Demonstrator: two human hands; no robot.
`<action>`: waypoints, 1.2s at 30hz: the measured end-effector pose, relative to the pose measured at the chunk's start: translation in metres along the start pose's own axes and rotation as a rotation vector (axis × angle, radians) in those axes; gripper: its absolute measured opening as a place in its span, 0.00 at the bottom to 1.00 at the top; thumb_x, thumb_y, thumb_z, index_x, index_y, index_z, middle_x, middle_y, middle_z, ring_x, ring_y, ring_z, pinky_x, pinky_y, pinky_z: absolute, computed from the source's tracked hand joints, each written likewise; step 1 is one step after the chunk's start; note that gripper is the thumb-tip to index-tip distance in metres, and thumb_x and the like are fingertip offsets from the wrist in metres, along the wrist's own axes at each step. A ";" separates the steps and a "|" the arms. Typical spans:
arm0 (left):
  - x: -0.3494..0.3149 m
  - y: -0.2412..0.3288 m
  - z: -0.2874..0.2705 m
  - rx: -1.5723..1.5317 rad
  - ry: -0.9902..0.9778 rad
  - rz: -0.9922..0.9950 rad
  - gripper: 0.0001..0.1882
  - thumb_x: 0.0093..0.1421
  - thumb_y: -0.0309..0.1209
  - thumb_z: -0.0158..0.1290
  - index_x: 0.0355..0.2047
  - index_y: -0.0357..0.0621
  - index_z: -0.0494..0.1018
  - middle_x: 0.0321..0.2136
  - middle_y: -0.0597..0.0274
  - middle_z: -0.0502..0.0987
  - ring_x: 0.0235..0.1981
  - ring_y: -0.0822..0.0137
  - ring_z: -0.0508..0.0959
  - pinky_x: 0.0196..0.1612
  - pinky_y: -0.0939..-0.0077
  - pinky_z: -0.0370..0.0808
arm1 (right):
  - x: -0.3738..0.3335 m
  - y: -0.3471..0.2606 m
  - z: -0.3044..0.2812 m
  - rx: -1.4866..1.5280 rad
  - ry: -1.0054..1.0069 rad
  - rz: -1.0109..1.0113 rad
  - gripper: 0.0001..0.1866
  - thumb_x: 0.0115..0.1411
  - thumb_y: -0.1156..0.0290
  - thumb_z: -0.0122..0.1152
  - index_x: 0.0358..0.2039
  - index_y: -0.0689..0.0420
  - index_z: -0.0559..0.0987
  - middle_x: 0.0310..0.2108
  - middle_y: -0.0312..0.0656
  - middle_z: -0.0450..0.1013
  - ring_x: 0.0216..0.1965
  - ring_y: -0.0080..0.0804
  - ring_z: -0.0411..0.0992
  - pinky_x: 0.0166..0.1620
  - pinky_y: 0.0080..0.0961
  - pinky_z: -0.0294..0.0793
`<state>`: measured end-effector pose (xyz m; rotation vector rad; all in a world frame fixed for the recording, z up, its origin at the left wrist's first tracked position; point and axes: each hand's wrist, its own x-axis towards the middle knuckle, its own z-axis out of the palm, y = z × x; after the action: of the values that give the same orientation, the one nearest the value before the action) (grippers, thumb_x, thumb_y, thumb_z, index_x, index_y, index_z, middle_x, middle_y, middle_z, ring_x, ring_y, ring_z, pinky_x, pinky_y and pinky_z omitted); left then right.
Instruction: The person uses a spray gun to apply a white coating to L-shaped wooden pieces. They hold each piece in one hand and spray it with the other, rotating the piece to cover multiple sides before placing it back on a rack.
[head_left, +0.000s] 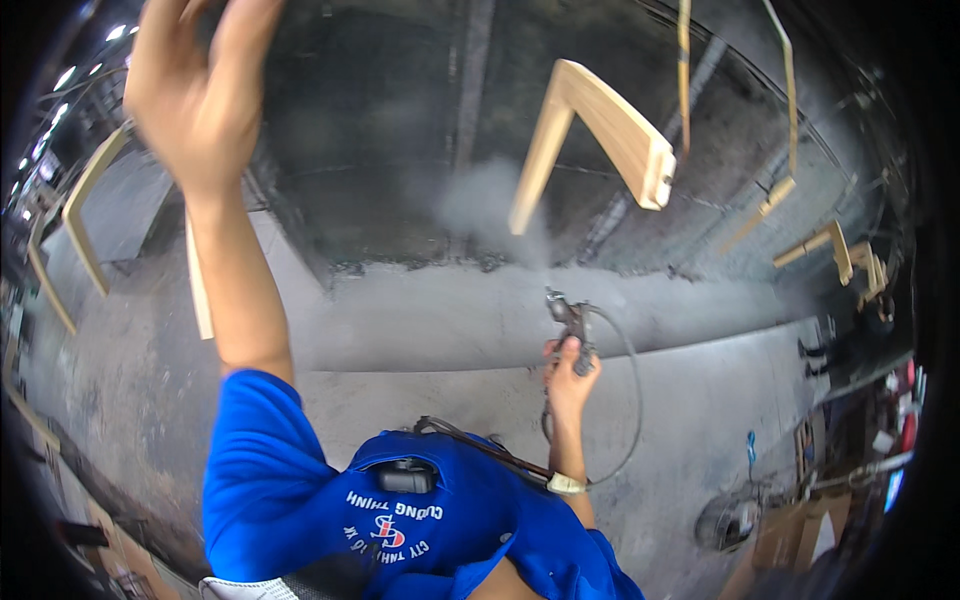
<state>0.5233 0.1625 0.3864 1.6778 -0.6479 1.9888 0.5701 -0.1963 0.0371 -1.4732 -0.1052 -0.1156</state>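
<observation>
Wood pieces (74, 212), pale and bent, show at the far left, and a straight strip (199, 285) of the same colour shows partly behind the left forearm. The left hand (205, 100) is raised high at the upper left, blurred, with its fingers parted as far as they show. Their tips run past the top edge, so I cannot tell whether they touch anything there. Below it, the arm comes out of a blue shirt (260, 460).

Right of this hand, a pale cloud of mist (485, 200) spreads up and leftward from the nozzle of a spray gun (572, 316). The right hand (573, 382) has its fingers clamped around the grip of the gun, thumb lying along the back. A thin hose (638, 390) loops out to the right of that hand.

Above the gun and apart from it is an angled wooden frame (612, 120), its corner at the top, its narrow leg pointing down beside the mist. A slim rod (684, 80) comes down near its right end. Farther right are more wooden parts (838, 248).
</observation>
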 end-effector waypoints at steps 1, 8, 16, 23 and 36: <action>-0.017 -0.005 -0.035 0.212 0.053 0.055 0.19 0.69 0.27 0.59 0.56 0.27 0.73 0.54 0.47 0.80 0.56 0.55 0.80 0.62 0.62 0.75 | 0.000 -0.017 0.000 0.025 -0.031 -0.097 0.25 0.74 0.51 0.58 0.51 0.64 0.76 0.27 0.38 0.76 0.15 0.13 0.60 0.18 0.16 0.58; -0.192 -0.065 -0.193 0.937 -0.290 -0.710 0.49 0.53 0.45 0.74 0.70 0.44 0.62 0.58 0.41 0.77 0.60 0.45 0.77 0.62 0.55 0.73 | -0.004 -0.084 0.043 0.060 -0.321 -0.299 0.40 0.71 0.45 0.61 0.69 0.65 0.68 0.32 0.38 0.77 0.18 0.08 0.59 0.21 0.12 0.55; -0.181 -0.045 -0.193 0.195 -0.018 -1.164 0.25 0.72 0.43 0.55 0.59 0.43 0.61 0.34 0.46 0.84 0.24 0.57 0.86 0.27 0.63 0.83 | -0.002 -0.135 0.107 0.012 -0.323 -0.466 0.38 0.69 0.46 0.65 0.66 0.66 0.73 0.31 0.35 0.77 0.29 0.16 0.69 0.33 0.16 0.67; -0.142 -0.016 -0.189 -0.436 0.129 -1.381 0.20 0.73 0.36 0.52 0.56 0.43 0.57 0.35 0.40 0.81 0.19 0.56 0.82 0.19 0.66 0.82 | -0.005 -0.193 0.141 0.161 -0.679 -0.427 0.39 0.69 0.42 0.62 0.66 0.63 0.74 0.27 0.36 0.77 0.21 0.12 0.64 0.26 0.13 0.63; -0.158 -0.034 -0.229 -0.102 -0.233 -1.192 0.19 0.66 0.29 0.63 0.52 0.39 0.70 0.34 0.57 0.83 0.24 0.70 0.81 0.27 0.75 0.79 | 0.010 -0.266 0.162 -0.070 -0.500 -0.543 0.33 0.74 0.43 0.52 0.60 0.62 0.76 0.26 0.39 0.74 0.14 0.11 0.58 0.17 0.14 0.55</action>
<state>0.3911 0.3241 0.1993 1.6246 0.2064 0.8985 0.5425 -0.0601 0.3158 -1.4848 -0.9154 -0.1888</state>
